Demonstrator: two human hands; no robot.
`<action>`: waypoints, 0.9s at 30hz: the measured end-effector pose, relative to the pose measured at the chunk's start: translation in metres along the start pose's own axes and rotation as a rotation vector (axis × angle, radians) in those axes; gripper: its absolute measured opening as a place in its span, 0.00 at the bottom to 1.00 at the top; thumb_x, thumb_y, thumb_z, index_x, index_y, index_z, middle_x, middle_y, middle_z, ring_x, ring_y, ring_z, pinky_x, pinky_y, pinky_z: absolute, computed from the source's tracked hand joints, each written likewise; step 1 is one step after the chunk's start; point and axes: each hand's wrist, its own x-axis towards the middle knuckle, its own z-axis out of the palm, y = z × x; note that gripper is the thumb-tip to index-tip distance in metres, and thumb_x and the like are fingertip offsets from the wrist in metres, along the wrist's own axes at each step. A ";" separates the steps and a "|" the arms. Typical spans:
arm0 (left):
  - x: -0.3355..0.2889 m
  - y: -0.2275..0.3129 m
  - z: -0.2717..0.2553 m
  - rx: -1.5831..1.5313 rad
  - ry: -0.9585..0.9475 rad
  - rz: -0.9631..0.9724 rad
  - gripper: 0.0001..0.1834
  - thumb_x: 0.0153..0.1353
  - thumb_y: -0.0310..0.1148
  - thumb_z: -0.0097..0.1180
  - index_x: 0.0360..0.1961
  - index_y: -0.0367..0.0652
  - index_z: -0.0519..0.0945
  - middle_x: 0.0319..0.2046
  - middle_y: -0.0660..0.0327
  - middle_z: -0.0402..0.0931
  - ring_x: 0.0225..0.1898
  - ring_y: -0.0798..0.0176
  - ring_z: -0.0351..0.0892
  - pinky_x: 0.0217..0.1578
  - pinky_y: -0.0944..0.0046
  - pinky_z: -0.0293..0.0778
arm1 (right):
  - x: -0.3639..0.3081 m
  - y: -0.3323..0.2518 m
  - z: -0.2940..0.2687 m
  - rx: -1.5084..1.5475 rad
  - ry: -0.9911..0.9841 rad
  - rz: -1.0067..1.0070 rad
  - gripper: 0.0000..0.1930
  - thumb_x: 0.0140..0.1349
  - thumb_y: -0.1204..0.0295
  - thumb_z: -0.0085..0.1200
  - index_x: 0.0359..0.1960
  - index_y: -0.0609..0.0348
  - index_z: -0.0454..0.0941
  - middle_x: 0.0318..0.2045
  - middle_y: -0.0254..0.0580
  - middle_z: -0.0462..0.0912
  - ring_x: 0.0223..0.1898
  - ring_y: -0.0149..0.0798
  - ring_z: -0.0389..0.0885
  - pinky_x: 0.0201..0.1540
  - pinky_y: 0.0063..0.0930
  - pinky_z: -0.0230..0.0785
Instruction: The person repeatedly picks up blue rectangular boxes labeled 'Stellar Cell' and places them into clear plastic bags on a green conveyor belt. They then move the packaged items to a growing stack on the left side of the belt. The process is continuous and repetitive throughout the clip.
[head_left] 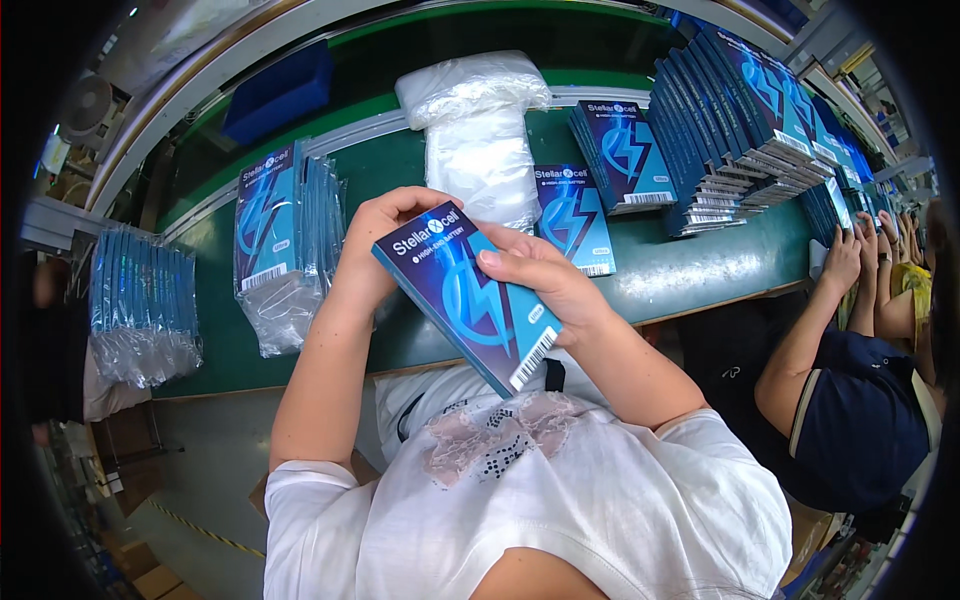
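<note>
A thin blue battery box [470, 290], printed with a lightning bolt, is held tilted in front of my chest. My left hand [378, 235] is closed on its upper left part, with the fingers partly hidden behind it. On the right edge, my right hand [550, 280] grips the box, its thumb lying across the front. Just beyond my hands lies a pile of clear plastic bags [478, 150]. A single matching box [575, 222] rests beside that pile, close to my right hand. Bagged boxes [268, 225] stand in a row to the left of my left forearm.
More bagged boxes [143, 290] stand at the left end of the green table [690, 280]. Tall stacks of boxes [715, 120] fill the back right. A blue bin [280, 92] is at the back left. At the right, a co-worker's hand [843, 255] holds a box.
</note>
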 end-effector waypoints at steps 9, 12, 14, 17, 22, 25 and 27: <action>-0.006 0.000 0.004 -0.339 0.065 -0.196 0.10 0.58 0.27 0.58 0.40 0.33 0.80 0.35 0.58 0.81 0.35 0.70 0.79 0.38 0.72 0.75 | -0.006 -0.010 -0.013 -0.160 0.035 -0.028 0.27 0.61 0.75 0.55 0.61 0.69 0.63 0.45 0.44 0.79 0.41 0.29 0.81 0.44 0.22 0.75; -0.010 -0.001 0.004 -0.346 0.040 -0.182 0.11 0.58 0.28 0.59 0.41 0.33 0.80 0.35 0.59 0.80 0.35 0.70 0.80 0.38 0.73 0.75 | -0.009 -0.009 -0.015 -0.246 0.031 -0.034 0.27 0.59 0.76 0.57 0.60 0.70 0.63 0.45 0.45 0.79 0.42 0.30 0.80 0.44 0.23 0.74; -0.012 0.003 0.005 -0.311 0.064 -0.194 0.12 0.57 0.29 0.61 0.41 0.35 0.81 0.33 0.60 0.80 0.33 0.71 0.79 0.37 0.73 0.74 | -0.009 -0.010 -0.016 -0.336 0.087 -0.028 0.28 0.58 0.77 0.57 0.60 0.70 0.63 0.45 0.46 0.79 0.42 0.31 0.81 0.44 0.23 0.75; -0.012 0.001 -0.002 -0.189 0.096 -0.136 0.12 0.57 0.30 0.61 0.41 0.35 0.81 0.32 0.61 0.80 0.32 0.71 0.78 0.36 0.73 0.74 | -0.012 -0.010 -0.019 -0.316 0.096 0.000 0.28 0.58 0.77 0.57 0.60 0.70 0.63 0.44 0.46 0.80 0.41 0.32 0.81 0.44 0.24 0.76; -0.015 -0.004 0.006 -0.222 0.051 -0.042 0.09 0.59 0.26 0.58 0.39 0.33 0.80 0.33 0.59 0.80 0.35 0.71 0.79 0.37 0.73 0.75 | -0.003 -0.001 -0.013 -0.201 0.003 -0.056 0.29 0.59 0.78 0.56 0.62 0.69 0.60 0.45 0.46 0.79 0.41 0.31 0.81 0.42 0.23 0.76; -0.014 -0.004 0.005 -0.205 0.095 -0.034 0.09 0.58 0.26 0.58 0.39 0.33 0.81 0.32 0.58 0.81 0.34 0.70 0.79 0.38 0.72 0.74 | 0.000 -0.003 -0.019 -0.189 0.035 -0.057 0.30 0.59 0.77 0.56 0.63 0.69 0.59 0.45 0.45 0.79 0.41 0.31 0.81 0.43 0.23 0.75; -0.014 -0.004 0.008 -0.232 0.183 -0.017 0.10 0.60 0.27 0.57 0.39 0.31 0.80 0.32 0.56 0.81 0.34 0.68 0.80 0.38 0.71 0.75 | -0.004 -0.008 -0.018 -0.262 0.034 -0.044 0.29 0.59 0.78 0.55 0.62 0.70 0.60 0.47 0.44 0.78 0.43 0.31 0.80 0.45 0.23 0.74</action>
